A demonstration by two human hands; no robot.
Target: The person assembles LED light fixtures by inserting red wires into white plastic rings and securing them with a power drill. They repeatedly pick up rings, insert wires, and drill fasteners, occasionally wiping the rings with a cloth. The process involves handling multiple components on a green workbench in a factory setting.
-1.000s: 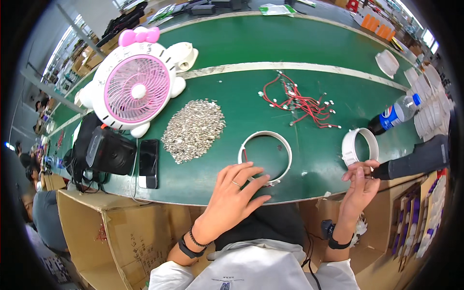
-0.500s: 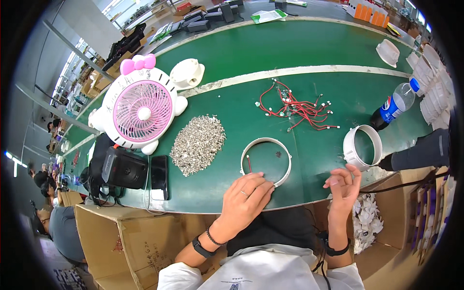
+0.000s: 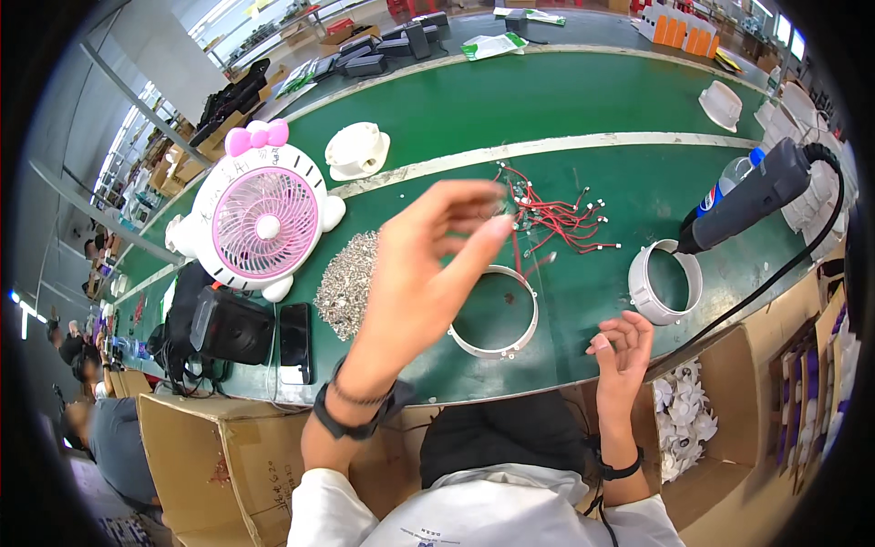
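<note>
My left hand (image 3: 424,264) is raised over the table beside the heap of red wires (image 3: 561,219), thumb and fingers apart and slightly smeared. Below its thumb hangs a red wire (image 3: 518,255); whether it touches the hand cannot be made out. Under that hand a thin white plastic ring (image 3: 497,350) lies flat on the green table (image 3: 570,319). Near the table's front edge, my right hand (image 3: 624,351) is held palm up, fingers loosely bent and apart, with nothing in it. Just beyond it stands a deeper white ring (image 3: 652,290).
A dark corded power tool (image 3: 756,196) angles in from the right, in front of a drink bottle (image 3: 720,187). Left are a pile of small metal parts (image 3: 346,287), a pink-and-white fan (image 3: 264,214), a speaker-like black box (image 3: 232,324) and a phone (image 3: 295,342). Cardboard boxes (image 3: 210,447) stand below.
My left hand has left the thin ring and risen toward the red wires. The red wire inside the ring no longer shows there. The power tool has swung upward. My right hand stays nearly as it was.
</note>
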